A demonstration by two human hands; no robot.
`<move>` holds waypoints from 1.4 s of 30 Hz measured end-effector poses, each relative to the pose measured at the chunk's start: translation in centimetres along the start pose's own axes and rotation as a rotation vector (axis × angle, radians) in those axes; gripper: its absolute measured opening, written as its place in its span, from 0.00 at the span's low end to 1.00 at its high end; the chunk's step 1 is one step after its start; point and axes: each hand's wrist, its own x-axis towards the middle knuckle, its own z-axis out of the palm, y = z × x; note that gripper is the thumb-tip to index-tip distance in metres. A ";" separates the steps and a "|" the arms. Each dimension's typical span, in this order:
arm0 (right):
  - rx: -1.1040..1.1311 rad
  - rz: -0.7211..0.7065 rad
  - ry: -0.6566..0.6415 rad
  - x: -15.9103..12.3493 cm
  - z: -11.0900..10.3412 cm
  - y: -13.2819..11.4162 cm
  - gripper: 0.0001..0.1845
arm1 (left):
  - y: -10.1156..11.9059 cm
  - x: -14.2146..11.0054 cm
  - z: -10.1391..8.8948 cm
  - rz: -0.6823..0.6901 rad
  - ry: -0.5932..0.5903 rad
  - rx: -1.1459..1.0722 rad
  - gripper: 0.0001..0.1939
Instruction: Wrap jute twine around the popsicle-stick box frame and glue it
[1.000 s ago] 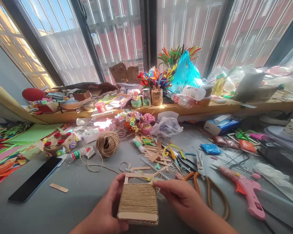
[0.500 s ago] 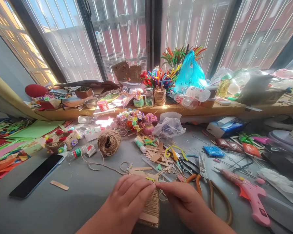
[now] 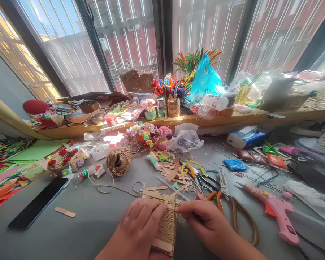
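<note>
A small box of craft sticks wound with jute twine (image 3: 168, 224) lies on the grey table close in front of me. My left hand (image 3: 141, 224) is closed over its left side, fingers across the top. At the box's upper right edge, my right hand (image 3: 206, 220) pinches thumb and forefinger together on a strand of twine; the fingertips partly hide it. Something thin and yellow shows across the box's upper end. From the twine ball (image 3: 119, 161) a strand runs over the table to the box.
Right of my hands lie pliers with brown handles (image 3: 245, 220), scissors (image 3: 223, 180) and a pink glue gun (image 3: 278, 209). Loose craft sticks (image 3: 173, 169) are heaped beyond the box. At left are a phone (image 3: 39, 202) and a single stick (image 3: 65, 212). A crowded sill (image 3: 141, 126) runs behind.
My left hand's fingers have drawn back toward me, uncovering more of the box's upper end. My right fingertips have shifted slightly right, away from the left hand. The view has shifted a little.
</note>
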 end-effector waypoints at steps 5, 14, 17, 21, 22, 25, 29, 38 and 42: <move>0.053 0.025 -0.009 0.3 0.1 -0.4 0.17 | -0.1 -0.3 1.3 0.025 0.119 0.027 0.44; 0.179 0.157 -0.036 0.8 0.3 -1.2 0.13 | -0.3 0.0 0.5 0.027 0.054 0.017 0.45; 0.223 0.178 -0.038 0.8 0.4 -1.0 0.12 | -0.8 -0.5 1.8 0.062 0.112 0.041 0.48; 0.229 0.194 -0.042 0.7 0.6 -0.8 0.12 | -0.5 -0.9 1.9 0.018 0.085 0.066 0.50; 0.223 0.191 -0.043 0.7 0.6 -0.8 0.12 | -0.4 -1.0 1.7 -0.004 0.065 0.069 0.50; 0.214 0.157 -0.045 0.8 0.5 -0.9 0.12 | -0.2 -0.8 1.5 -0.020 0.001 0.087 0.56; 0.210 0.098 -0.069 1.0 0.2 -1.1 0.13 | -0.6 -0.1 2.3 0.001 -0.039 0.075 0.73; 0.147 -0.020 0.048 0.6 -0.1 -0.5 0.17 | -1.8 0.0 1.0 -0.210 -0.004 -0.236 0.67; 0.076 -0.101 0.111 0.5 -0.5 -0.4 0.18 | -1.3 -1.3 1.1 -0.394 0.053 -0.467 0.59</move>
